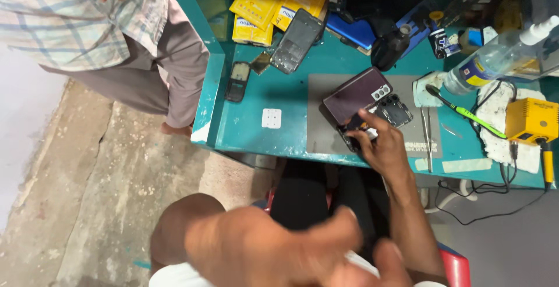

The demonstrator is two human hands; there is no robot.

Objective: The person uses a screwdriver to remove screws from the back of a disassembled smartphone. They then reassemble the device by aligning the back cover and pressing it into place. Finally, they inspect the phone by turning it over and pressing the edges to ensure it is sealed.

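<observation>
The right hand (381,141) presses its fingertips on an opened phone (372,109) lying on a grey mat (317,118) on the teal tabletop (244,129). The left hand (273,249) hangs blurred, loosely open, empty. Beyond the phone lie flat yellow packages (262,1); a yellow box-shaped device (531,120) sits well right of it.

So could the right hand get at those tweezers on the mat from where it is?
Probably yes: the right hand rests on the opened phone, and the tweezers lie just beside it on the grey mat, nothing between.

My right hand (381,147) rests on a glossy purple phone back (356,93); matt grey mat (326,124), painted teal bench (279,89), rough concrete floor (110,176).
</observation>
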